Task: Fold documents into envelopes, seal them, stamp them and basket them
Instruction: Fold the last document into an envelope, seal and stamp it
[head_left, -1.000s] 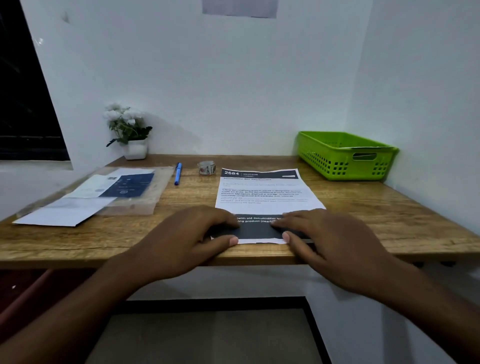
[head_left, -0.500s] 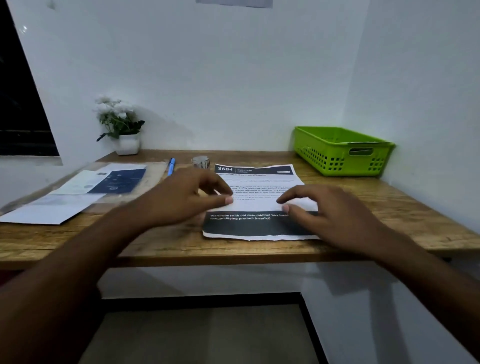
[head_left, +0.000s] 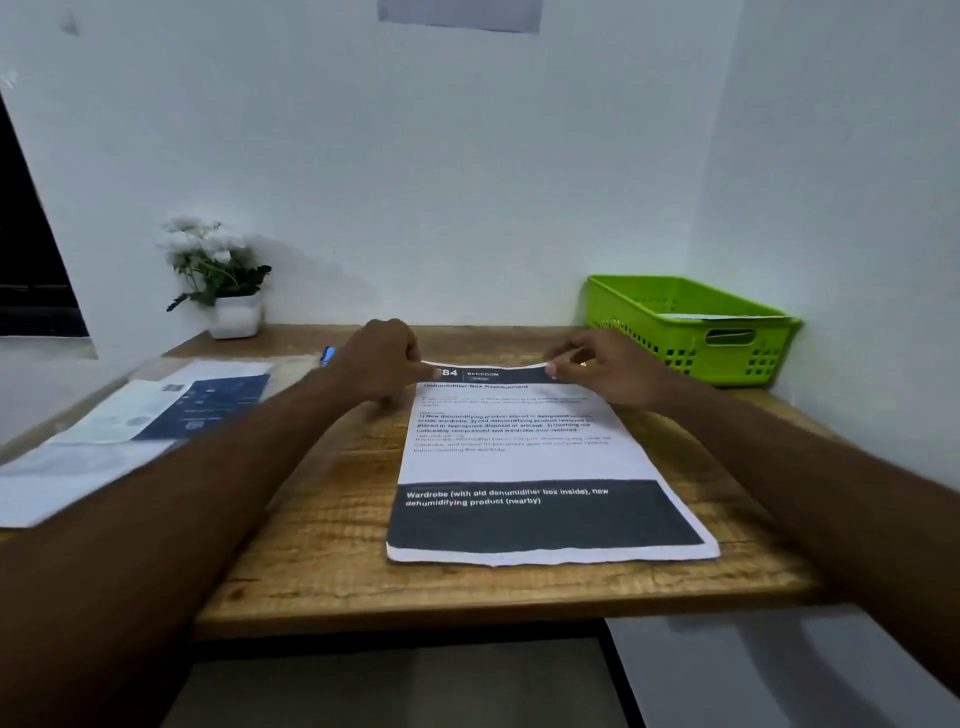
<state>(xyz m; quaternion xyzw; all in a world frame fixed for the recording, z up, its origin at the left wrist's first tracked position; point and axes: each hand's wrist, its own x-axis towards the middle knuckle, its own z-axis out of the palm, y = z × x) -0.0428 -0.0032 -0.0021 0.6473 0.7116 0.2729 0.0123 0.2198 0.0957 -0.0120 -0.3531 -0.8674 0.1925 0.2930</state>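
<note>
Wooden bench (head_left: 322, 545): left hand (head_left: 382, 358) and right hand (head_left: 605, 369) each pinch the far edge of the printed document (head_left: 519, 462) left of the green basket (head_left: 654, 343), looks like the folding step, next draw that edge evenly nearward.

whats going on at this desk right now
A person looks set to fold a printed sheet lying on the wooden desk. The left hand and right hand each pinch a far corner, lifting that edge slightly. No fold is made yet. The green basket stands at the back right.
</note>
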